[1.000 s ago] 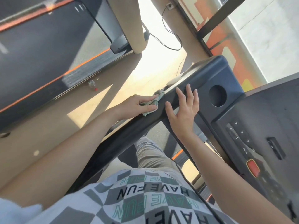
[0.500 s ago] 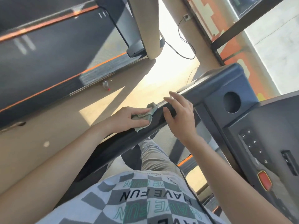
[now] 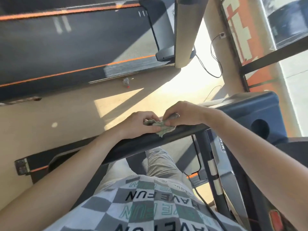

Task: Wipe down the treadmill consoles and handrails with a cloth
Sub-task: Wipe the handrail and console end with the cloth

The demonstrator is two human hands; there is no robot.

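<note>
Could lose the cloth (image 3: 158,126) off the far edge of the handrail (image 3: 188,130) during this two-handed fumble, being gripped only at crumpled ends with floor below. Could also skip a stretch of rail by bunching and refolding instead of sweeping flat. Lies bunched on top of the dark handrail, between both hands, near the console (image 3: 250,105) with its round cup recess. Pinched at the near end by the left hand (image 3: 139,125), fingers curled in and thumb closed against them. Pinched at the far end by the right hand (image 3: 182,114), fingers bent and drawn together; probably thumb against forefinger, though blurred and partly hidden there.
</note>
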